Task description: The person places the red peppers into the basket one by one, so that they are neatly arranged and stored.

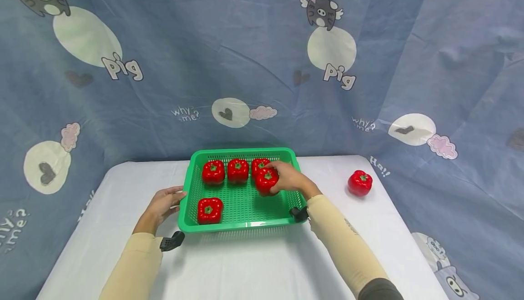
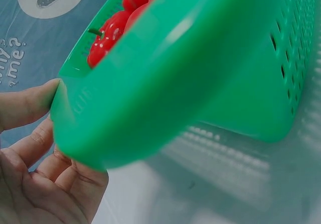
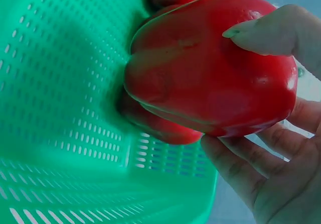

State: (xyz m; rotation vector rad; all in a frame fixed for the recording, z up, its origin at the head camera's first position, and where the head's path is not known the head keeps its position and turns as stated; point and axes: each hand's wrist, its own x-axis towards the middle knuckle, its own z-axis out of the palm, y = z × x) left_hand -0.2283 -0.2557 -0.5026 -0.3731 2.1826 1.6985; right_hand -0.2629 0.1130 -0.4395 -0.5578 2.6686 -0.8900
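Observation:
A green plastic basket with perforated walls sits toward the back of the white table. My right hand holds a red bell pepper over the basket's right half. In the right wrist view the thumb presses one side of that pepper, with the fingers under the other. At the basket's left side, my left hand pinches the rim between thumb and fingers. Inside, red peppers stand along the back: one at left, one in the middle, one partly hidden. Another pepper sits front left.
One more red bell pepper lies on the table's right side, outside the basket. The white table extends in front of the basket. A blue printed cloth hangs behind. Dark wrist camera mounts stick out near both wrists.

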